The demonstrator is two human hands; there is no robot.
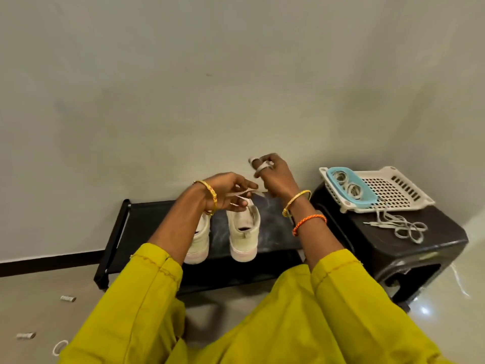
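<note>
A dark plastic stool (409,248) stands right of the low black rack (157,214), carrying a white slotted tray (393,190) with a blue basket (366,203) of coiled laces (341,177); loose laces (401,227) trail beside it. Two small rolls (68,298) lie on the floor

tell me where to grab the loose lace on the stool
Probably pinch the loose lace by its two tips, which lie side by side at its left end, clear of the tangled loops. Come down from above on the left, the side nearer the right hand; the tray crowds the far side of the stool.
</note>
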